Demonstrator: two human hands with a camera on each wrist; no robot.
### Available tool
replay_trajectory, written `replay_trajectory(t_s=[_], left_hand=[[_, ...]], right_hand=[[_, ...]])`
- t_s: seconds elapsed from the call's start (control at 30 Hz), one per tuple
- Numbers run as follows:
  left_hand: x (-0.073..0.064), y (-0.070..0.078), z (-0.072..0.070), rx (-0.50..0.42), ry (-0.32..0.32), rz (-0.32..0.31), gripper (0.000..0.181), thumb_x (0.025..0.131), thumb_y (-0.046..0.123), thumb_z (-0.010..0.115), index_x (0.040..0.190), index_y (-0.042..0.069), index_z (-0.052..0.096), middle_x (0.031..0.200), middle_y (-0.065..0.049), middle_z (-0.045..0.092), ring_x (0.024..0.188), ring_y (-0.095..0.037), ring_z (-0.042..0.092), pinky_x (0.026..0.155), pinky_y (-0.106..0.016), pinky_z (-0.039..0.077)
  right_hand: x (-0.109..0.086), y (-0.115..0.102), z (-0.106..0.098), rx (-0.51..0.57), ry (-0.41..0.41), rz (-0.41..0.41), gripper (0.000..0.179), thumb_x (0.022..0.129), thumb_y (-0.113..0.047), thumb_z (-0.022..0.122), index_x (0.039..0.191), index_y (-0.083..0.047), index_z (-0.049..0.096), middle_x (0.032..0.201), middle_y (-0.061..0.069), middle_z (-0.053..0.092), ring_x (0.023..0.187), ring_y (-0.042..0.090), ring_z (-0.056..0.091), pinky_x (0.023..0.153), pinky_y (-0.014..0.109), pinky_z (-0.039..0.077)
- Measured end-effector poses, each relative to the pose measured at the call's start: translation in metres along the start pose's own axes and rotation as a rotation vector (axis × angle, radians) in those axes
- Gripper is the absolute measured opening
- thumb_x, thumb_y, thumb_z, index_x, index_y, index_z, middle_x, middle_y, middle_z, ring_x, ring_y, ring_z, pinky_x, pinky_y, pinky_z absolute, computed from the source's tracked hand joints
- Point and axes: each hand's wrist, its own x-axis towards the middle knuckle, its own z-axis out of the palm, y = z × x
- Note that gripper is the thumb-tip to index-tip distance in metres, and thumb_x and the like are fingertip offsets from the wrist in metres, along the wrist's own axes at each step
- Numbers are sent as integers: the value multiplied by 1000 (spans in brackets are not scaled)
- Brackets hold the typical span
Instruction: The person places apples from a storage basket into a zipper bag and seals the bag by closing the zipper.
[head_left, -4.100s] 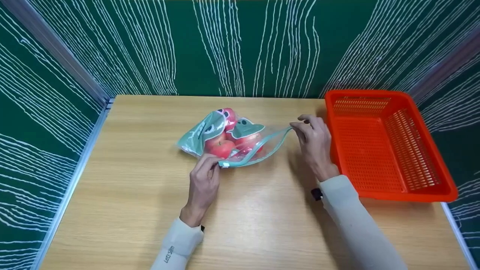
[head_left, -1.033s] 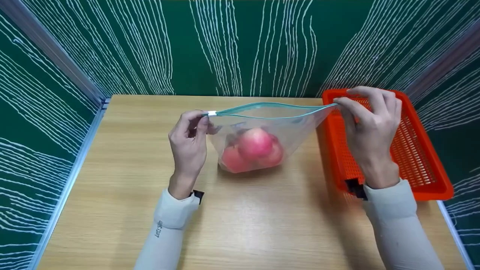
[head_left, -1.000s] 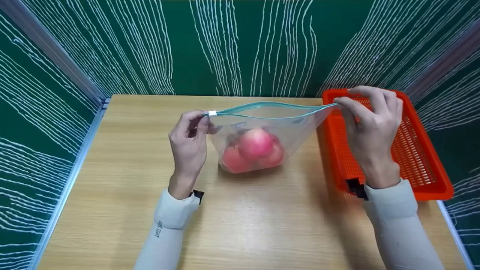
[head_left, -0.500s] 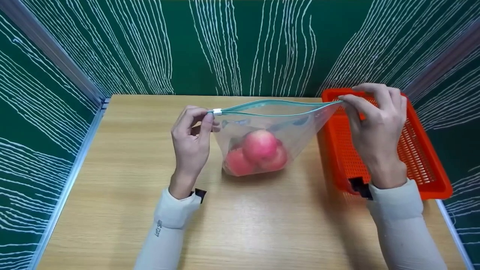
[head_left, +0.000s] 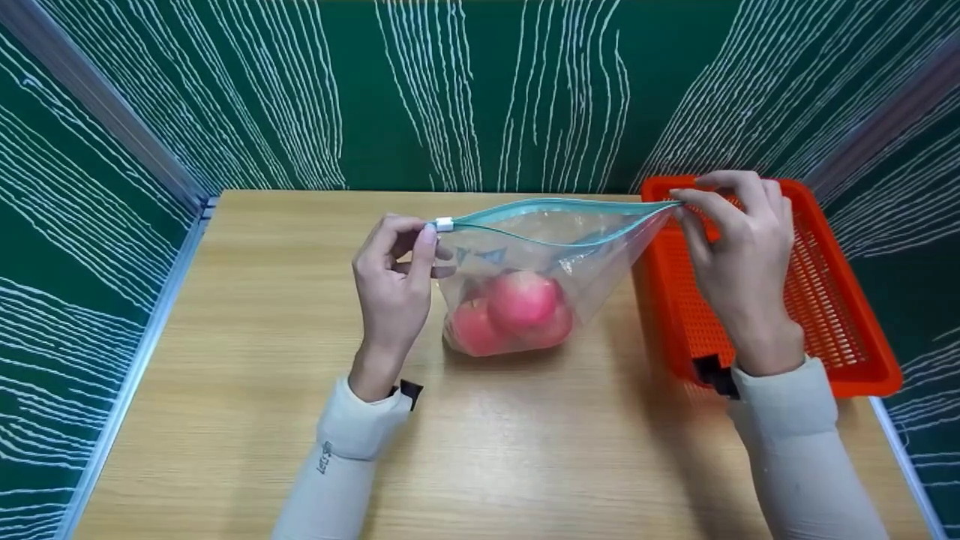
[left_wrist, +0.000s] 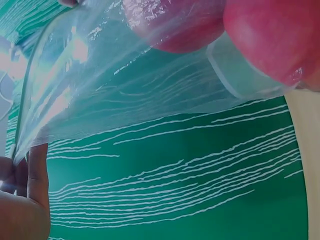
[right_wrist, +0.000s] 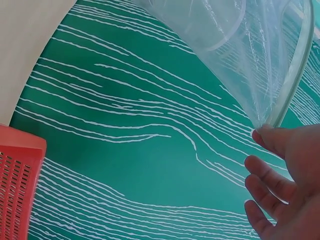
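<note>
A clear zip bag [head_left: 600, 270] with a teal rim stands upright on the table, its mouth parted between my two hands. Several red apples [head_left: 517, 304] lie in its bottom. My left hand [head_left: 394, 281] pinches the left corner of the rim, right beside the white zip slider [head_left: 444, 223]. With thumb and forefinger my right hand [head_left: 746, 262] pinches the opposite corner, over the basket's near-left part. In the left wrist view the apples [left_wrist: 270, 37] show through the plastic. The right wrist view has the bag's corner [right_wrist: 265, 120] between the fingertips, the other fingers loosely bent.
An orange-red plastic basket [head_left: 847, 322] with slotted sides stands at the table's right, partly behind my right hand and forearm. The wooden table [head_left: 480, 450] ends at the back against a green wall [head_left: 487, 97] with white wavy lines.
The bag, earlier lying on its side, has been raised upright with the apples at its bottom. Lately my left hand has shifted slightly right with the slider, and the front rim sags more.
</note>
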Motion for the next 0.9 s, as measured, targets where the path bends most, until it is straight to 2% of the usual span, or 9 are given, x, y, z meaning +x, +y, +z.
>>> replay_trajectory(t_s=[0.33,0.53,0.7,0.8,0.9], left_hand=[[-4,1,4,5,22,-49,9,103,-2,62,107,-9,64,98,-19,65,76,-20,73,61,-36,64],[-5,2,6,6,44,-82,9,104,-1,61,108,-9,63,97,-19,64,77,-21,71,61,-36,64],[-6,1,8,27,70,-97,9,104,0,60,108,-8,63,99,-18,64,76,-22,71,61,-34,64],[-7,1,8,28,85,-100,9,104,-1,60,108,-8,62,99,-18,64,76,-23,71,60,-34,64],[-8,2,9,19,93,-112,9,104,-1,59,108,-8,62,99,-19,64,76,-23,72,61,-34,64]], right_hand=[[-5,0,0,26,-11,20,24,97,-15,76,119,-8,81,129,16,68,116,37,57,103,49,43],[-11,-10,0,54,48,29,25,95,-9,77,119,-8,81,129,16,69,116,36,57,104,49,44],[-20,-39,2,69,113,-32,28,93,-1,72,119,-8,81,130,19,67,116,40,56,102,46,41],[-26,-65,7,112,157,-106,28,91,2,69,115,-7,81,125,21,68,113,43,57,99,46,40],[-30,-92,16,160,152,-182,28,89,2,70,113,-7,81,121,21,69,111,43,59,97,50,41]])
